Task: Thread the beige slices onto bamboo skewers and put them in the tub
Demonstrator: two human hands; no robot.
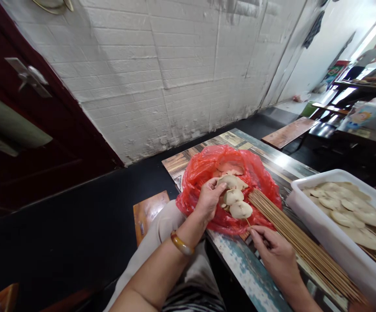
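Observation:
My left hand point(209, 197) pinches a pale, flat slice point(231, 183) over an opened red plastic bag point(194, 173). Two more pale slices point(240, 209) sit in a row below it, threaded on a thin wooden skewer point(248, 222). The skewer's lower end is between the thumb and fingers of my right hand point(270, 247). More slices point(231, 168) lie inside the bag. Beside my right hand, a thick bundle of bare bamboo skewers point(292, 229) rests with its tips on the bag's edge. What kind of food the slices are, I cannot tell.
A white plastic tub point(300, 186) at the right holds many skewered slices point(347, 208). All this stands on a wood-patterned table point(240, 141). Wooden stools or benches point(290, 130) stand about it. Beyond are a white wall point(174, 78), a dark red door point(44, 143) and a distant person point(366, 58).

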